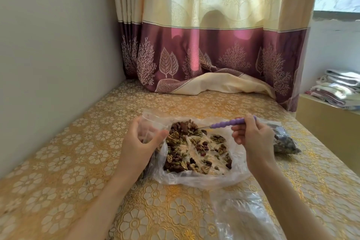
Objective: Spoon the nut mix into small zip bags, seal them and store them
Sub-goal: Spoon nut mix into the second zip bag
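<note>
A large clear plastic bag (198, 178) lies open on the table, with a brown and green nut mix (180, 152) spread inside it. My left hand (136, 146) grips a small clear zip bag (151, 121) at the big bag's left edge, its mouth upward. My right hand (253, 138) pinches the purple beaded handle of a spoon (228, 122). The spoon's metal end points left into the nuts at the far side of the pile. A filled small bag (284, 142) of dark mix lies just right of my right hand.
The table (78, 161) wears a gold floral cover. A grey wall runs along its left side and a cream and purple curtain (204, 54) drapes onto its far end. Clear empty bags (243, 216) lie near the front edge. Folded cloths (339, 87) sit stacked on a shelf at right.
</note>
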A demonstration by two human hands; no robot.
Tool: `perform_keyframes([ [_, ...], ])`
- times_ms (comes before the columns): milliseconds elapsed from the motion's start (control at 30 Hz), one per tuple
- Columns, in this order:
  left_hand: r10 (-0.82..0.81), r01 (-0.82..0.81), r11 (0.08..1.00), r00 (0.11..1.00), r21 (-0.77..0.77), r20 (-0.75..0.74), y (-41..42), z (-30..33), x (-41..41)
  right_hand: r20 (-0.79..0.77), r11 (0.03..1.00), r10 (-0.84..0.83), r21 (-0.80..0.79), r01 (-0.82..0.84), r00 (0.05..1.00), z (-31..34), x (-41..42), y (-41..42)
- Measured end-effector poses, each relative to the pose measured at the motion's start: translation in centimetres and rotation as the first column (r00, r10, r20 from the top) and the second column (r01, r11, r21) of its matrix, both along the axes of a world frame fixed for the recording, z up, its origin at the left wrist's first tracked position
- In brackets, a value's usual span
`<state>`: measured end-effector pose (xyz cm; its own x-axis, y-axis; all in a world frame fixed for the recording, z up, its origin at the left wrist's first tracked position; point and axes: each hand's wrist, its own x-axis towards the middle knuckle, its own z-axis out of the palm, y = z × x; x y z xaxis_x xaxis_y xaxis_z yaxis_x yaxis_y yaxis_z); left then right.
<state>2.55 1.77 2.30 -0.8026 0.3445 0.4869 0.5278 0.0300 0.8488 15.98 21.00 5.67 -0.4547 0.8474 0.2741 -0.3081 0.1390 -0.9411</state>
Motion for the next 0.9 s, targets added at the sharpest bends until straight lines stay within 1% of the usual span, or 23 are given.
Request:
perform_keyframes([
  [133,-0.004,0.004,1.000,1.000,-0.023,-0.008,-0.1,-0.1,0.0,-0.078,0.999,0.012,0.035,-0.009,0.997,2.9,-0.3,-0.2],
  [233,0.007,-0.007,0.999,1.000,-0.038,0.001,-0.1,-0.1,0.0,-0.106,0.997,0.048,0.072,-0.040,0.993,4.6,-0.5,-0.7],
  [400,0.016,-0.016,0.999,1.000,-0.030,0.016,0.0,-0.1,0.0,-0.049,0.981,0.152,0.131,-0.144,0.987,5.4,-1.4,-2.8],
  [533,-0.035,0.034,0.999,0.999,0.012,0.040,0.0,0.2,0.2,-0.004,0.958,0.230,0.178,-0.225,0.973,5.3,-2.2,-4.3],
  [633,-0.044,0.042,0.998,0.998,0.044,0.045,0.0,0.3,0.2,0.025,0.908,0.301,0.298,-0.294,0.953,5.5,-2.4,-5.1],
  [767,-0.010,0.008,0.998,0.999,0.060,0.034,-0.1,0.3,0.1,0.082,0.769,0.363,0.536,-0.349,0.928,5.7,-2.3,-5.9],
  [833,0.002,-0.004,0.997,0.999,0.072,0.033,-0.1,0.1,-0.1,0.090,0.732,0.384,0.576,-0.362,0.919,5.8,-2.2,-5.9],
  [900,0.005,-0.007,0.997,0.999,0.075,0.037,-0.1,0.1,-0.3,0.079,0.734,0.395,0.571,-0.366,0.915,5.9,-2.1,-5.8],
])
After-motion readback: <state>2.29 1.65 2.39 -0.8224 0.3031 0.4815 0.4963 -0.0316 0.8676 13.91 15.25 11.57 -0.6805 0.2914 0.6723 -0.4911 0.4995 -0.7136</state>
